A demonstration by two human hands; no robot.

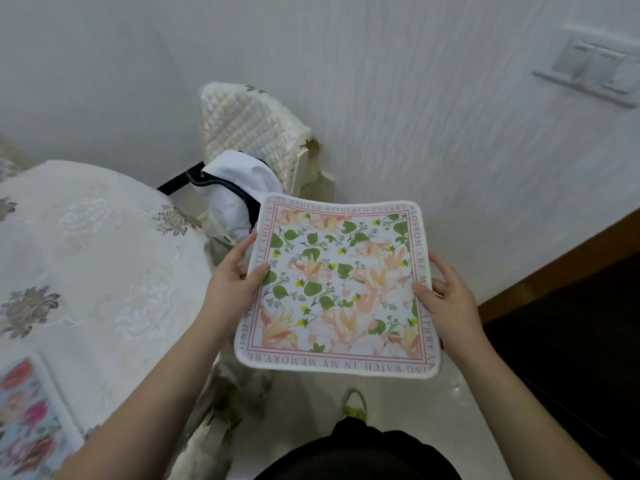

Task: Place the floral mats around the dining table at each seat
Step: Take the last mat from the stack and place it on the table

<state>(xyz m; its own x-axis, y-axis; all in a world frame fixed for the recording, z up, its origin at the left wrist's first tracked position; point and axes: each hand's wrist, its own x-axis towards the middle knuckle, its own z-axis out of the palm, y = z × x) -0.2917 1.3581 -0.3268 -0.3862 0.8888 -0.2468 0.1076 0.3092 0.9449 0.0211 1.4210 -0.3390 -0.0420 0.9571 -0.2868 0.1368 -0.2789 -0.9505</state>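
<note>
Between both hands: the floral mat [337, 285] was held in the air, off the bench [90, 258] and over the floor, just right of the bench edge.
Left hand [239, 275]: it pinched the mat's left edge, thumb on the printed face, fingers curled underneath.
Right hand [443, 296]: it gripped the right edge the same way, thumb on top.
Facing: the printed side was up and the sheet lay nearly flat, its near edge sagging slightly toward the person.
Long axis: the mat looked almost square; if 1 side was longer it ran from near to far, tilted a little clockwise, with the far edge toward the quilted chair [249, 133].
Lettering: the border text on the near edge read upside down from the person's side.
Left of the left hand: 1 other mat [31, 420] already lay on the bench near its rim, so at least 1 seat seemed served.
Beyond the left hand: a white bag [235, 188] rested on the chair.
Doing it well: I judged it best to carry the mat leftward, level, lower it flat in front of a seat, square its near edge to the bench rim, then let go with both hands together.
</note>
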